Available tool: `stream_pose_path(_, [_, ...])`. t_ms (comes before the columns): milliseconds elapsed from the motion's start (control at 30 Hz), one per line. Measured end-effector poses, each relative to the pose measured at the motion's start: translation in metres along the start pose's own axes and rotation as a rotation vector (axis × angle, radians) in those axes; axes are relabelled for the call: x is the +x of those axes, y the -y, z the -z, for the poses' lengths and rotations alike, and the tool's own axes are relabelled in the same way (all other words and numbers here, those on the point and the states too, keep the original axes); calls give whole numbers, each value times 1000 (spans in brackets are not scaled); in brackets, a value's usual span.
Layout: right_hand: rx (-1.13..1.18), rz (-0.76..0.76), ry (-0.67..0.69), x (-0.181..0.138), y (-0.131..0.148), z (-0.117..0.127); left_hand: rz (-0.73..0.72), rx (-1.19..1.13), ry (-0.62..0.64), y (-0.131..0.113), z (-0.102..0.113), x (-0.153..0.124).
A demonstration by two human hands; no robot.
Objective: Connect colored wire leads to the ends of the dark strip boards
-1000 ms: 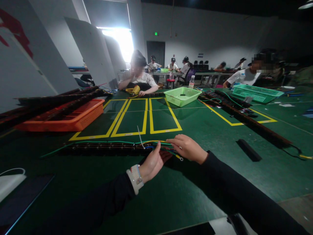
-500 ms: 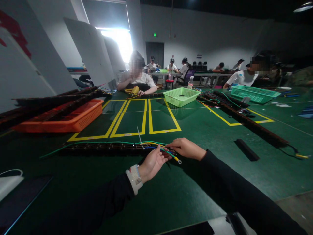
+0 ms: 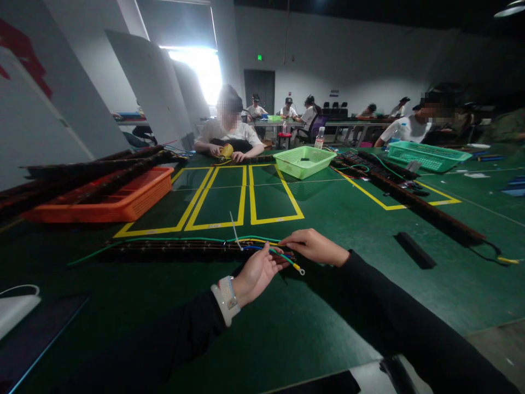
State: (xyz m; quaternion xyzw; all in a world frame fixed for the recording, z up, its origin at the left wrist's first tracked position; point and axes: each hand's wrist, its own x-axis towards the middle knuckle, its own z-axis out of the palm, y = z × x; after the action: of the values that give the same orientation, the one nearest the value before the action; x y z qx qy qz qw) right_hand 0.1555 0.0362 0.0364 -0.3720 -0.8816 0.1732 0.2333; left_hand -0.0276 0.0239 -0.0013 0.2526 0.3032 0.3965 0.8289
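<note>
A long dark strip (image 3: 164, 249) with wires along it lies across the green table in front of me. My left hand (image 3: 258, 273), palm up with a watch on the wrist, has its thumb and fingers round the wires at the strip's right end. From it sticks out a green wire (image 3: 287, 258) with a yellow sleeve and a ring terminal (image 3: 302, 271). A blue wire (image 3: 252, 248) runs into the same hand. My right hand (image 3: 314, 246) pinches at the wires from the right; what its fingertips hold is partly hidden. A white cable tie (image 3: 234, 227) stands up from the strip.
An orange basket (image 3: 151, 191) carrying dark strips stands at the left. Further back are a light green basket (image 3: 305, 164), a teal basket (image 3: 429, 158) and a bottle (image 3: 319, 138). A short black bar (image 3: 414, 250) lies at the right. A co-worker (image 3: 229, 131) sits opposite.
My hands stay almost in place at the wires, with the right fingers shifting very slightly. Across the table, the co-worker's hand has lowered to the yellow object.
</note>
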Motion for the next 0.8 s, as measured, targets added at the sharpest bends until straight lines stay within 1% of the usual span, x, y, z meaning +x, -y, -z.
stream_pose_path(167, [6, -1, 106, -2, -4, -4, -10, 8, -25, -1, -3, -2])
stream_pose_path(300, [-12, -16, 172, -4, -11, -7, -12, 10, -20, -1, -3, -1])
stream_pose_path(367, [-24, -24, 149, -3, -11, -7, -9, 4, -23, -1, -2, 0])
stream_pose_path(500, [7, -45, -6, -2, -1, 0, -6, -10, -16, 1, 0, 1])
stream_pose_path(567, [28, -87, -25, -3, 5, 5, -10, -5, -10, 1, 0, 1])
stream_pose_path(600, [42, -111, -10, -3, 7, 7, -12, 1, -8, 1, 0, 1])
stream_pose_path(667, [75, -146, 63, -5, 8, 9, -14, 19, -11, 1, 1, 1])
stream_pose_path(733, [104, -153, 148, -6, 8, 8, -17, 31, -11, 1, 1, 3])
stream_pose_path(800, [110, -154, 202, -6, 7, 7, -24, 31, -10, 2, 2, 4])
